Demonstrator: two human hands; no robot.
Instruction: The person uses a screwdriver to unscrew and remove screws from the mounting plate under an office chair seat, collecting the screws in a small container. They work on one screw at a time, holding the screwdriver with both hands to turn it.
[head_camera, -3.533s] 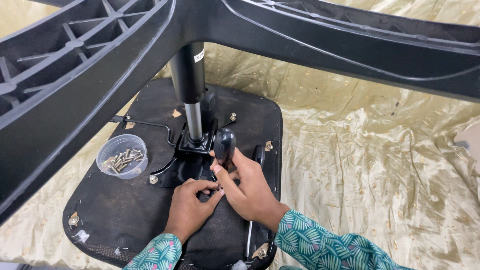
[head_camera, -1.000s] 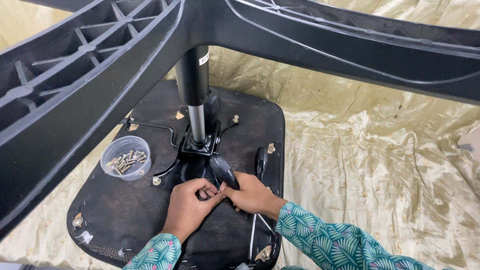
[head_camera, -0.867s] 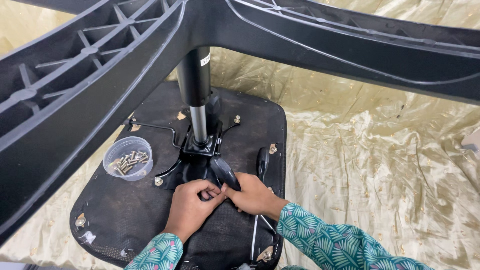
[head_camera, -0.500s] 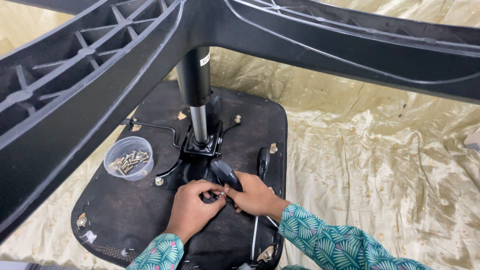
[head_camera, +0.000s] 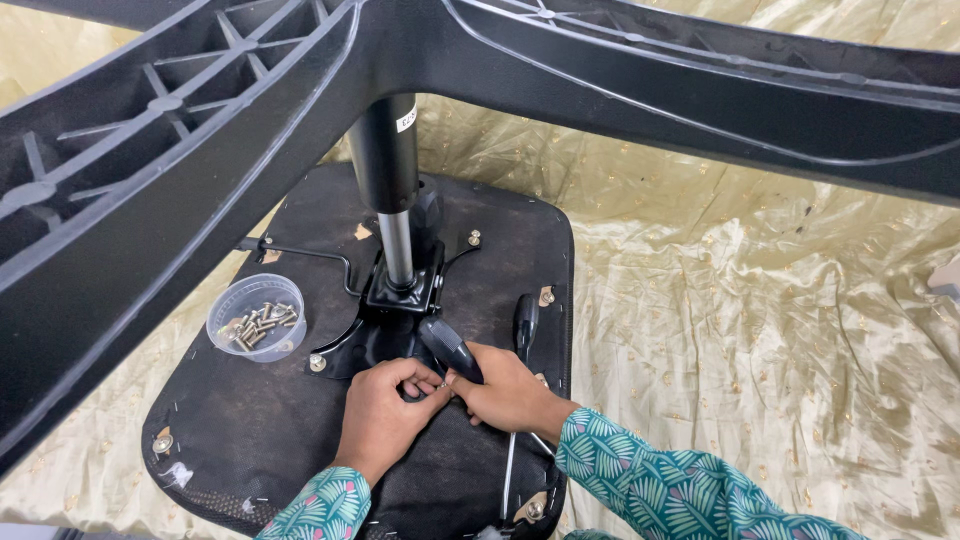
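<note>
Basically, you had both hands down on the upturned chair seat (head_camera: 250, 430), at the near edge of the black mechanism plate (head_camera: 385, 340). Your left hand (head_camera: 385, 415) was curled, fingers pinched on something small at the plate; what exactly, can't tell. Your right hand (head_camera: 510, 390) closed around the black lever handle (head_camera: 450, 348), thumb meeting the left fingertips. The handle sat just near of the gas column (head_camera: 390, 200), under the star base (head_camera: 480, 60) overhead. The handle looked like rigid plastic, light, a bit smooth, so gripping it mid-length probably suited; the whole chair looked heavy and stiff, not to be shifted by the lever. A clear cup of screws (head_camera: 257, 318) stood to the left, a screwdriver (head_camera: 522, 345) just right of your right hand, gold cloth (head_camera: 760, 320) below.
</note>
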